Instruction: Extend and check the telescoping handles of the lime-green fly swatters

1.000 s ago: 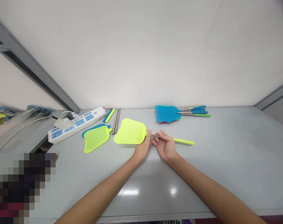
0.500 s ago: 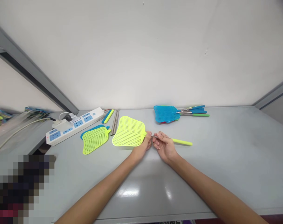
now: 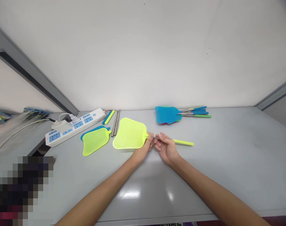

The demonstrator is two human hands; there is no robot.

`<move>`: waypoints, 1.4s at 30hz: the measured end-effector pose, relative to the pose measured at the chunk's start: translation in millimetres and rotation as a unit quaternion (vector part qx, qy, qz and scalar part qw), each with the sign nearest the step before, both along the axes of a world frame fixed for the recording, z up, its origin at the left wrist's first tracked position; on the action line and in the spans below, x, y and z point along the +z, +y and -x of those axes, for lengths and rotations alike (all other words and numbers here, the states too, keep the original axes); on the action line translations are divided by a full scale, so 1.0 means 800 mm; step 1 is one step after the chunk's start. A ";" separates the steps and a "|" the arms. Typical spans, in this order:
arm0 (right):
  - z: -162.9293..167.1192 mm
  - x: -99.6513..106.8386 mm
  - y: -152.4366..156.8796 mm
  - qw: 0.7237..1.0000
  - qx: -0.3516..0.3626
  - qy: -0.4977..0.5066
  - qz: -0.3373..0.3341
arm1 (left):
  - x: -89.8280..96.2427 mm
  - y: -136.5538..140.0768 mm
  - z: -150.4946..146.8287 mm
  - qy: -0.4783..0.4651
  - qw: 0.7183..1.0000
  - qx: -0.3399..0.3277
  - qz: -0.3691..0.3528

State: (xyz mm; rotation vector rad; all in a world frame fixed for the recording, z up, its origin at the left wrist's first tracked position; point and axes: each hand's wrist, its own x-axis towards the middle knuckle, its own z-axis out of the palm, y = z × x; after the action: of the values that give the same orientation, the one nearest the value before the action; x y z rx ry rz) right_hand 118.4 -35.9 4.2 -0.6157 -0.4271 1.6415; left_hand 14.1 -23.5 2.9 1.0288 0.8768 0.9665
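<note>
- Our left hand (image 3: 144,149) pinches the swatter (image 3: 130,133) firmly at its neck; our right hand (image 3: 166,149), fingers curled in, grips its rod (image 3: 156,137) just beside.
- Our forearms (image 3: 110,185) slant inward over the front edge (image 3: 133,220).
- The swatter sits crosswise over mid-table, well back from that edge; the table (image 3: 239,157) runs wide rightward, loose heads (image 3: 95,142) near leftward, the pile (image 3: 167,114) behind.

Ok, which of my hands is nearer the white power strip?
Left. Your left hand is to the right of the white power strip, holding the neck of the yellow fly swatter head; your right hand is farther right, pinching the metal rod.
</note>
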 end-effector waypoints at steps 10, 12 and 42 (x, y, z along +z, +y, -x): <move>0.003 0.000 0.001 0.999 0.045 -0.003 -0.024 | 0.013 -0.005 -0.007 -0.030 0.999 0.019 0.000; 0.004 0.001 0.000 0.998 0.055 -0.011 -0.029 | 0.017 -0.006 -0.008 -0.028 0.999 0.019 -0.004; 0.007 0.000 0.001 0.997 0.061 -0.037 -0.035 | -0.002 0.003 0.001 -0.015 0.999 0.030 -0.007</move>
State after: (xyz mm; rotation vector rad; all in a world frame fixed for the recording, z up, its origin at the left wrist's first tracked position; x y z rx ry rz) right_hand 113.1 -34.9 4.1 -0.6098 -0.5827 1.7149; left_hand 13.5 -20.7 1.4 1.0032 0.8814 1.0375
